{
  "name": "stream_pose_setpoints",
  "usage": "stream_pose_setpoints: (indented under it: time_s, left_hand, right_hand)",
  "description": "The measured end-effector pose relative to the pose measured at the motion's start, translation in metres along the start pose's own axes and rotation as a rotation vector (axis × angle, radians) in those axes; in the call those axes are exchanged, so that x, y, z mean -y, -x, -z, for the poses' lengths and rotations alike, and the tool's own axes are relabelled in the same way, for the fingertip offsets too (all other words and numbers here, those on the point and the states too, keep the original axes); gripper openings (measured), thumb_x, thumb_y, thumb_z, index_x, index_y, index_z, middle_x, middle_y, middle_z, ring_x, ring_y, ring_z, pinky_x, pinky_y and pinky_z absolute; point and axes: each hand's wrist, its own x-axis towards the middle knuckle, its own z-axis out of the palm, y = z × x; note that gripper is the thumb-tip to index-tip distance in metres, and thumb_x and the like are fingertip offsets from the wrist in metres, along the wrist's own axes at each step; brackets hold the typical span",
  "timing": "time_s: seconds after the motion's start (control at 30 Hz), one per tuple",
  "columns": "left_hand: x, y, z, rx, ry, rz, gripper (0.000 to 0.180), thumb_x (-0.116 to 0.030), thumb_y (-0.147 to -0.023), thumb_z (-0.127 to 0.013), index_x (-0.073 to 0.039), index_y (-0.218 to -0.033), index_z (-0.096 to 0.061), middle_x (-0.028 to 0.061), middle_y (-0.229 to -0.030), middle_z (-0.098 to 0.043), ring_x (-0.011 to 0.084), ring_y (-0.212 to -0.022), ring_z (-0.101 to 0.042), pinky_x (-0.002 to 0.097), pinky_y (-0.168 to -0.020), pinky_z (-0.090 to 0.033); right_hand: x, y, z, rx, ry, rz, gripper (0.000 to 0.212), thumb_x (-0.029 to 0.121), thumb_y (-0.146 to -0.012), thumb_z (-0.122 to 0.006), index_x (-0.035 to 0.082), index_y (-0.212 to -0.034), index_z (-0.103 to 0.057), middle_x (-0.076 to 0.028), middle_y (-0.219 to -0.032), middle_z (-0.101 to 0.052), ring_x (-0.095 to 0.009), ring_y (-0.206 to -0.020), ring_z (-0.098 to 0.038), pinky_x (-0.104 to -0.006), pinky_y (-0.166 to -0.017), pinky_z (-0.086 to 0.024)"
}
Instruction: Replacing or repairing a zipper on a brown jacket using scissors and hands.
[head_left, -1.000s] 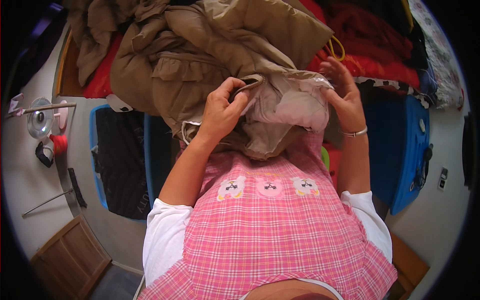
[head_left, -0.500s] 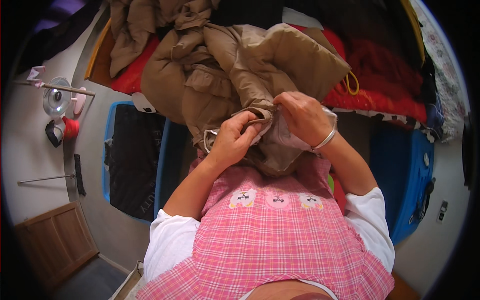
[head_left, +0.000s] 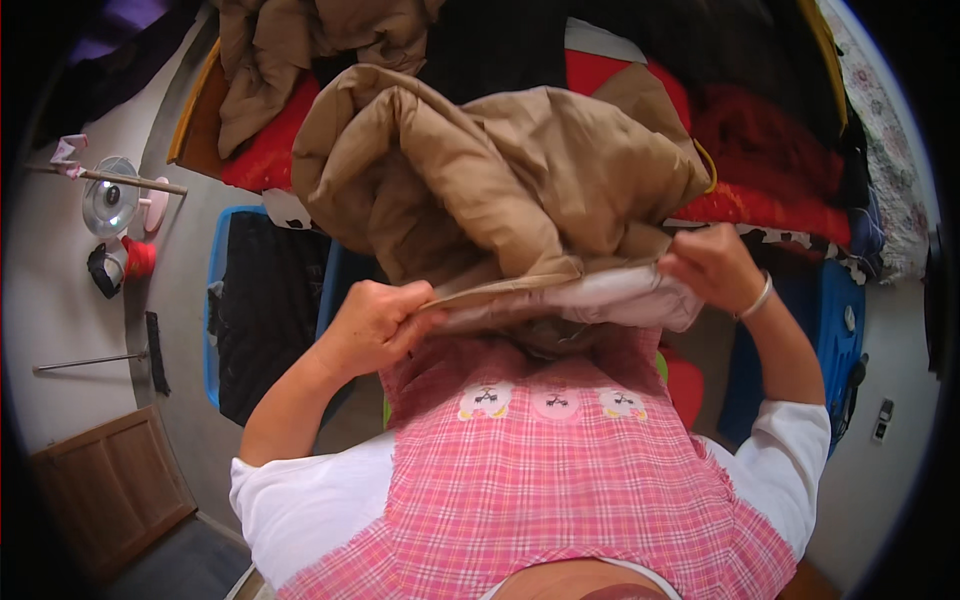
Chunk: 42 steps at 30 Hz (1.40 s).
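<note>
Beyond the pink checked apron (head_left: 550,475), the left hand (head_left: 385,318) and right hand (head_left: 712,265) each pinch the near edge of the brown garment (head_left: 520,165), pale lining (head_left: 640,297) showing. The padded body, heaped toward the red cloth (head_left: 775,212), appears soft, light (possibly slippery); its edge seems the surest hold. Versus half a second ago, the hands are spread wider.
</note>
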Motion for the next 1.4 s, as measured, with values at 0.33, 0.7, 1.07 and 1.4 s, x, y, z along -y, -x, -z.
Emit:
stream_pose_setpoints:
  time_s: [0.33,0.7,1.07,1.4]
  left_hand:
    - [0.012,-0.029,-0.015,0.003,0.323,0.179,0.017,-0.014,-0.086,-0.055,-0.001,-0.076,-0.052,0.0096,-0.054,-0.045,0.0182,-0.046,-0.04,0.0296,-0.047,-0.037]
    - [0.039,-0.06,-0.034,-0.297,0.182,0.232,0.017,-0.016,-0.082,-0.061,-0.002,-0.076,-0.054,0.0029,-0.065,-0.05,0.0165,-0.062,-0.05,0.0301,-0.059,-0.041]
    - [0.005,-0.09,-0.069,-0.305,-0.281,-0.148,0.03,-0.022,-0.067,-0.073,-0.007,-0.088,-0.057,0.0075,-0.084,-0.056,0.0263,-0.078,-0.054,0.0352,-0.069,-0.043]
    - [-0.021,-0.082,-0.06,-0.059,0.221,0.118,0.012,-0.011,-0.082,-0.059,-0.002,-0.089,-0.054,0.015,-0.068,-0.058,0.031,-0.061,-0.058,0.0333,-0.055,-0.044]
  right_hand:
    - [0.022,-0.012,-0.032,-0.245,-0.113,-0.04,0.028,0.02,-0.08,-0.065,0.006,-0.063,-0.047,-0.013,-0.054,-0.048,-0.032,-0.049,-0.051,-0.0373,-0.045,-0.038]
    - [-0.019,-0.002,-0.043,-0.207,-0.23,-0.304,0.016,0.014,-0.082,-0.062,-0.001,-0.077,-0.057,-0.015,-0.064,-0.051,-0.027,-0.057,-0.05,-0.0333,-0.053,-0.04]
    - [0.034,-0.038,-0.064,-0.179,0.113,-0.048,0.021,0.027,-0.076,-0.063,0.006,-0.076,-0.057,-0.009,-0.076,-0.056,-0.028,-0.074,-0.056,-0.0366,-0.067,-0.046]
    - [0.05,-0.042,-0.069,-0.239,-0.033,-0.072,0.017,0.018,-0.076,-0.06,0.005,-0.069,-0.05,-0.008,-0.065,-0.056,-0.029,-0.062,-0.058,-0.0371,-0.053,-0.046]
